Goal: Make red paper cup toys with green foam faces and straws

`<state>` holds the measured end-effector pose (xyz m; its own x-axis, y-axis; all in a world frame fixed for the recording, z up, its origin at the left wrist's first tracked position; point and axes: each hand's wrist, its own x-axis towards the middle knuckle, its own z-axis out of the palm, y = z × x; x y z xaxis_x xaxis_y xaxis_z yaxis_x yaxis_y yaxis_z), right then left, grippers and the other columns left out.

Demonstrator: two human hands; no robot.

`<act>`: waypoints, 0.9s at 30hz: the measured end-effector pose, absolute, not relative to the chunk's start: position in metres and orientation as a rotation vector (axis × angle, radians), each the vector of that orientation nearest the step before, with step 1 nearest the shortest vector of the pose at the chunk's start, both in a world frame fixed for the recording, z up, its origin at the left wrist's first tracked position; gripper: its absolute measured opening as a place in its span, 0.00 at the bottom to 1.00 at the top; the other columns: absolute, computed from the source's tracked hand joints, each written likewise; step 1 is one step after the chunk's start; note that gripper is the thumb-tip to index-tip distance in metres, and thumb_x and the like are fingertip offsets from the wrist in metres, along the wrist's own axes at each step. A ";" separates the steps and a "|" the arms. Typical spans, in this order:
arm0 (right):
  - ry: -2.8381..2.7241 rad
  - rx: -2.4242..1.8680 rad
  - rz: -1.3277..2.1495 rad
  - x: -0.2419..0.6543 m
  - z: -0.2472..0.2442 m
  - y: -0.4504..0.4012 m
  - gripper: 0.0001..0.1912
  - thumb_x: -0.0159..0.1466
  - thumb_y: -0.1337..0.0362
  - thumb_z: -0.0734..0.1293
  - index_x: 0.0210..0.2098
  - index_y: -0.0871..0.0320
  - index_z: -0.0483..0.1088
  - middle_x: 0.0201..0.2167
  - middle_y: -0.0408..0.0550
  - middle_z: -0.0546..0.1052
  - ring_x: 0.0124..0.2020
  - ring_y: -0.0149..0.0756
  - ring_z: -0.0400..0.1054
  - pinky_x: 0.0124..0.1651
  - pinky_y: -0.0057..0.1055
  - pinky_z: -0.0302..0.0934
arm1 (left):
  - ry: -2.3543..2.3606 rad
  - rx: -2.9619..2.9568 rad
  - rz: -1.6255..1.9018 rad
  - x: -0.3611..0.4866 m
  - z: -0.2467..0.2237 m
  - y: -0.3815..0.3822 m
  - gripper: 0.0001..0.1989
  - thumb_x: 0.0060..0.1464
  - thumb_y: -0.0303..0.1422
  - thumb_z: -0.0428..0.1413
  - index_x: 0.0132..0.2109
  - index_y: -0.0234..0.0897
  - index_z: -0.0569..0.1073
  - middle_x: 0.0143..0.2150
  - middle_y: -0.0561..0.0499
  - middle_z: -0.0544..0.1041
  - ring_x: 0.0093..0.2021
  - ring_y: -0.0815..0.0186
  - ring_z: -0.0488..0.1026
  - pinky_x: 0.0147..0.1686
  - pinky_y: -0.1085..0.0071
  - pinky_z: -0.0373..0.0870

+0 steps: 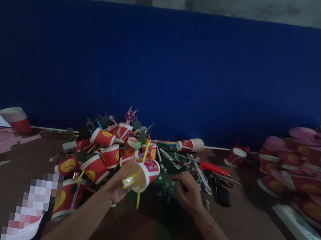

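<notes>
Your left hand (117,183) was clamped on the tilted paper cup (151,171), just below the frame's centre; a light grip best spared its wall and yellow straw (146,152). Your right hand (190,193) curled beside the green sheet (165,178); whether it pinched anything was unclear.

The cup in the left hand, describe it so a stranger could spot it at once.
Start at the blue wall and drop to the brown table below, where red cups lie heaped. At the heap's right edge, the left hand holds one red-and-white cup, tilted. Unlike the heaped cups, it is in a hand, with yellow strips showing above and below.
</notes>
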<state>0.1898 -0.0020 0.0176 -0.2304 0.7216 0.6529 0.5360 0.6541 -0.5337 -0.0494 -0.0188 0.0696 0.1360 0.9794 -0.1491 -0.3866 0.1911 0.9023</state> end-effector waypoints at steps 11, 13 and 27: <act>-2.203 -0.836 0.324 0.164 0.021 -0.027 0.39 0.55 0.62 0.67 0.62 0.54 0.47 0.57 0.56 0.62 0.58 0.51 0.55 0.58 0.46 0.52 | 1.017 1.038 0.874 -0.012 0.060 -0.023 0.31 0.51 0.55 0.48 0.48 0.32 0.71 0.45 0.42 0.77 0.49 0.54 0.71 0.52 0.59 0.63; -2.132 -0.884 0.293 0.162 0.015 -0.025 0.34 0.55 0.61 0.67 0.58 0.55 0.52 0.52 0.56 0.66 0.53 0.50 0.61 0.54 0.45 0.57 | 1.022 1.106 0.959 -0.015 0.060 -0.024 0.32 0.53 0.55 0.45 0.51 0.33 0.70 0.51 0.42 0.74 0.54 0.54 0.67 0.55 0.59 0.59; -2.136 -0.937 0.674 0.150 0.016 -0.030 0.37 0.50 0.58 0.73 0.56 0.57 0.58 0.49 0.54 0.70 0.49 0.47 0.65 0.51 0.40 0.60 | 0.861 1.750 1.048 -0.028 0.057 -0.015 0.13 0.54 0.38 0.53 0.38 0.38 0.79 0.43 0.45 0.79 0.53 0.56 0.68 0.53 0.60 0.61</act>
